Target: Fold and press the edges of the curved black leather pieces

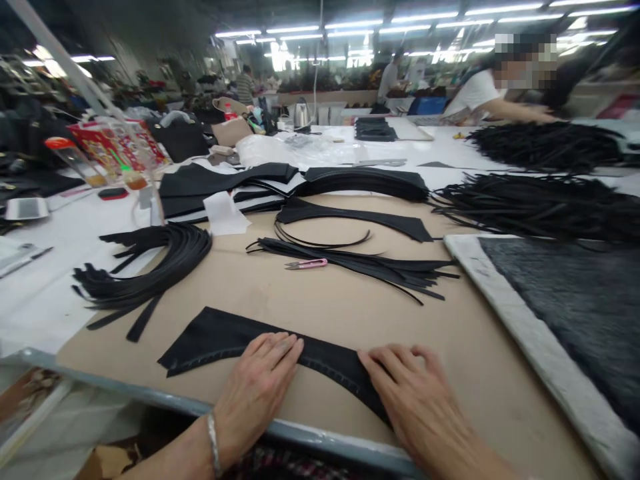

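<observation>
Head view: two flat hands, left hand [257,390] and right hand [413,397], press one black piece [220,337].

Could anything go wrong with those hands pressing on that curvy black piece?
Maybe. The curved black piece lies near the table edge, so a push from the left hand or right hand might slide it off. The pink snips lie loose among black strips; reaching there could mean a poke.

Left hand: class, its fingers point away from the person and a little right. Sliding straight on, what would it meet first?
The left hand already lies on the curved black piece. Beyond that is bare brown board, then probably the pink thread snips.
</observation>
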`<action>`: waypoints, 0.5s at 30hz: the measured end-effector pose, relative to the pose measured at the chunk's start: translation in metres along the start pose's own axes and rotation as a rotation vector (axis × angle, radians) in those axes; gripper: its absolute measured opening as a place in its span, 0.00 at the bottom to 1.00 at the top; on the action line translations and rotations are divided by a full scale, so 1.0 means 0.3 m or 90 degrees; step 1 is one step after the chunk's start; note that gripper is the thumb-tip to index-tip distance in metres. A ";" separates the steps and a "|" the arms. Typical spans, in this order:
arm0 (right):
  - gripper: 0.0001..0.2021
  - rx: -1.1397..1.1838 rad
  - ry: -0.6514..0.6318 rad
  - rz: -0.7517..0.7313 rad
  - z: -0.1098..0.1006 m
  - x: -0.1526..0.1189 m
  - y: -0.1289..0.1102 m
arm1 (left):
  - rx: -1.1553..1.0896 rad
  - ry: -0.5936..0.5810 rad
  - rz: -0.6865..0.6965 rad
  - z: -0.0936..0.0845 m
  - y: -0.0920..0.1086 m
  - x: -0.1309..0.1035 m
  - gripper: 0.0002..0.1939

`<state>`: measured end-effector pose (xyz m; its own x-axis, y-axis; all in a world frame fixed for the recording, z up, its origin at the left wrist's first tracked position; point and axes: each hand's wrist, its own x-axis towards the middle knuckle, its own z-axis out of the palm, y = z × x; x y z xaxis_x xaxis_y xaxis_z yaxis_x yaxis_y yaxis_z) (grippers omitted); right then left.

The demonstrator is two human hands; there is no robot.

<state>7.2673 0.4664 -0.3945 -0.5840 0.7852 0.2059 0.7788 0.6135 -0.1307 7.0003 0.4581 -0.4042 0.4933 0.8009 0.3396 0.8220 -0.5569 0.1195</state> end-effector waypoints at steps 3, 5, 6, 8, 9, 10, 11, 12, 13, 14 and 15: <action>0.18 0.073 -0.072 0.083 -0.050 0.000 0.031 | 0.006 0.007 0.018 0.004 -0.022 -0.005 0.16; 0.19 0.106 -0.089 0.123 -0.073 -0.017 0.052 | 0.013 0.012 0.030 -0.001 -0.039 -0.004 0.15; 0.20 0.118 -0.091 0.135 -0.079 -0.031 0.060 | 0.019 0.013 0.033 -0.005 -0.047 -0.003 0.15; 0.20 0.133 -0.083 0.149 -0.080 -0.064 0.073 | 0.030 0.006 0.034 -0.017 -0.059 0.003 0.14; 0.21 0.136 -0.073 0.156 -0.076 -0.082 0.078 | 0.031 0.000 0.033 -0.023 -0.060 0.011 0.13; 0.21 0.135 -0.061 0.166 -0.071 -0.100 0.083 | 0.028 -0.002 0.031 -0.027 -0.055 0.022 0.13; 0.21 0.133 -0.047 0.178 -0.066 -0.117 0.088 | 0.017 0.002 0.028 -0.028 -0.045 0.037 0.13; 0.21 0.133 -0.034 0.195 -0.061 -0.132 0.093 | -0.001 0.007 0.026 -0.027 -0.027 0.056 0.13; 0.21 0.135 -0.022 0.216 -0.057 -0.146 0.098 | -0.028 0.014 0.025 -0.024 -0.004 0.079 0.13; 0.21 0.140 -0.014 0.236 -0.055 -0.158 0.102 | -0.060 0.015 0.024 -0.018 0.025 0.105 0.14; 0.20 0.148 -0.009 0.253 -0.055 -0.167 0.105 | -0.097 0.010 0.024 -0.010 0.059 0.133 0.14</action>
<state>7.3249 0.4450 -0.3929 -0.2541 0.9636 0.0829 0.8722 0.2653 -0.4110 7.0337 0.4796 -0.3858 0.5177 0.7756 0.3611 0.7495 -0.6147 0.2457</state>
